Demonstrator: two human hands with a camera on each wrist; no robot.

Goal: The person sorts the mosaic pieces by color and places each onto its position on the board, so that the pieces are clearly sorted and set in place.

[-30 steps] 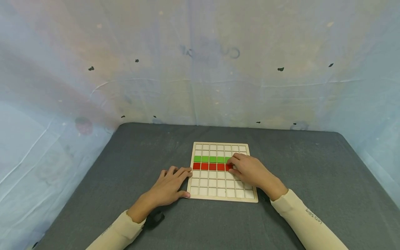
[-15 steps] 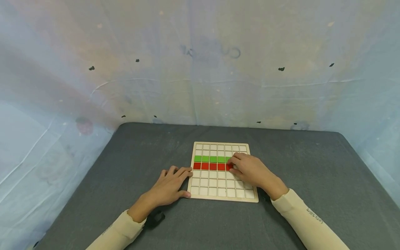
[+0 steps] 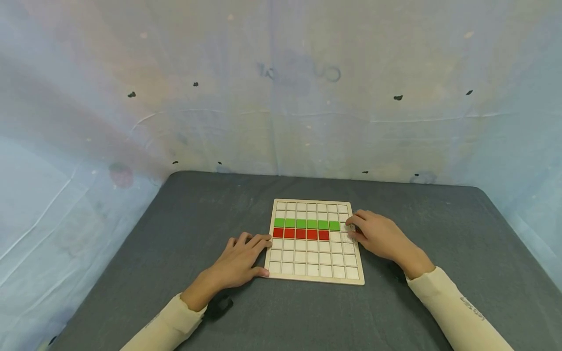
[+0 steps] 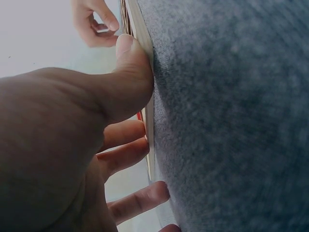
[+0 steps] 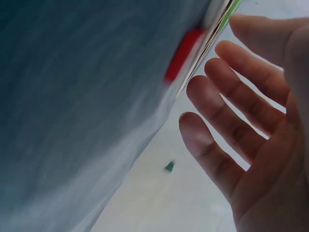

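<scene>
A pale wooden grid board (image 3: 313,280) lies flat on the dark table. Across its middle run a row of green tiles (image 3: 300,224) and, just below, a slightly shorter row of red tiles (image 3: 300,233). My left hand (image 3: 237,263) rests against the board's left edge, fingertips and thumb touching the rim. My right hand (image 3: 379,236) is at the right edge, thumb and fingers apart, nothing seen between them. In the right wrist view, a blurred red piece (image 5: 184,55) lies on the table beside the board; the head view does not show it.
Grey-black cloth covers the table (image 3: 219,204). Behind it and along both sides hangs a pale sheet (image 3: 281,122) with small dark marks. A black object (image 3: 218,308) sits under my left wrist.
My right hand has moved right, from the ends of the coloured rows to the board's right edge. The rightmost green and red tiles are now uncovered. My left hand stays put.
</scene>
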